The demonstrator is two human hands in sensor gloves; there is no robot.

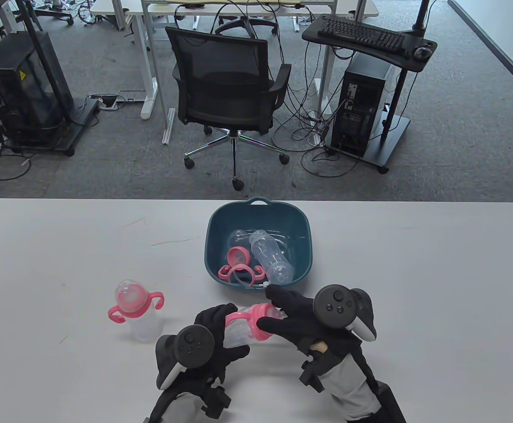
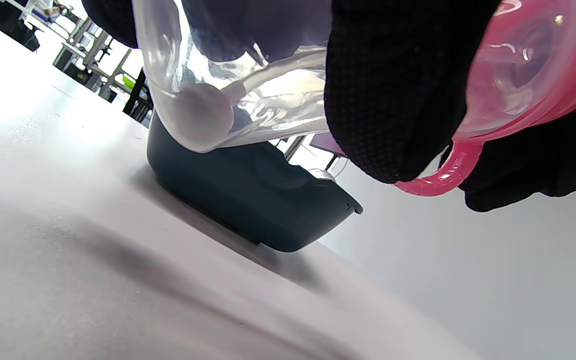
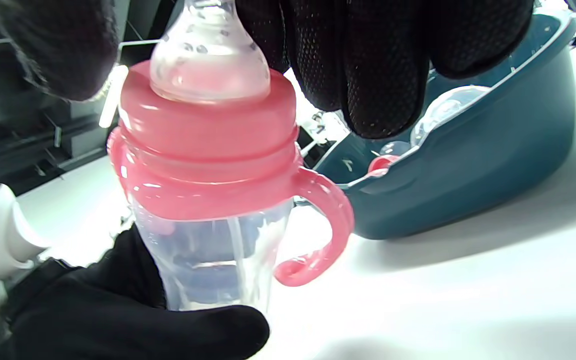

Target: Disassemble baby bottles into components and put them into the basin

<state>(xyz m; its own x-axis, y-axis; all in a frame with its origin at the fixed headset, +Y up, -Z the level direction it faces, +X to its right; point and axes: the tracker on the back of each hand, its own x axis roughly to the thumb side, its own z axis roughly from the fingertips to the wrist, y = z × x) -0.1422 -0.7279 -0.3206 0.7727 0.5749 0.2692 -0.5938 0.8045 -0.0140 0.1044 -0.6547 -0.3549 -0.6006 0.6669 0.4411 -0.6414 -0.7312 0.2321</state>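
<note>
I hold a baby bottle (image 1: 243,328) tilted just above the table, in front of the teal basin (image 1: 212,229). My left hand (image 1: 228,335) grips its clear body (image 2: 218,100), fingers wrapped round it (image 3: 118,320). My right hand (image 1: 266,308) is curled round the top, thumb and fingers either side of the pink handled collar (image 3: 208,145) and the silicone nipple (image 3: 208,55). The collar sits on the body. In the basin lie a clear bottle body (image 1: 269,257), a pink collar with nipple (image 1: 238,255), a pink handle ring (image 1: 241,273) and a clear cap (image 1: 238,235).
A second whole bottle (image 1: 137,313) with pink handles and a clear cap stands upright left of my hands. The basin wall (image 3: 468,165) is close to the right of the held bottle. An office chair (image 1: 225,88) stands beyond the table's far edge.
</note>
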